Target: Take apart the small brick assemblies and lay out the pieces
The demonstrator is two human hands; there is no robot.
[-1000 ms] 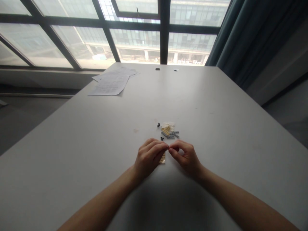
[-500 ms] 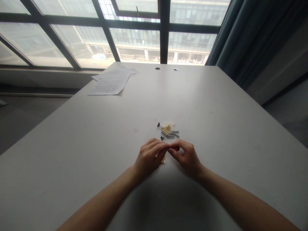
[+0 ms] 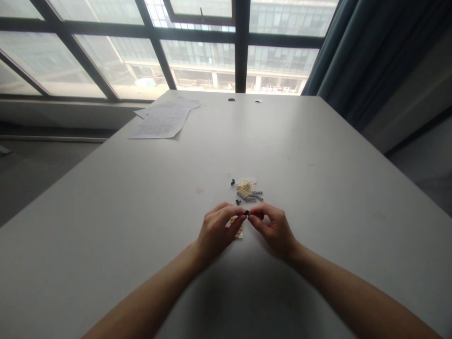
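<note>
Left hand [image 3: 219, 226] and right hand [image 3: 273, 228] are pinching one black piece [image 3: 247, 213], probably for steadiness; loose bricks [image 3: 245, 189] are lying beyond the fingertips [image 3: 238, 211].

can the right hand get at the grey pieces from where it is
Probably yes: the grey pieces lie just beyond the right hand, with nothing seen blocking the way, though its fingers are busy at a black piece.

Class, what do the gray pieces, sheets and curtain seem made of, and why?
Gray pieces: probably hard plastic, fairly matte; even color, straight edges.
Sheets: paper, matte white; thin, faint rows of print.
Curtain: likely fabric, dull; soft hanging folds.
</note>
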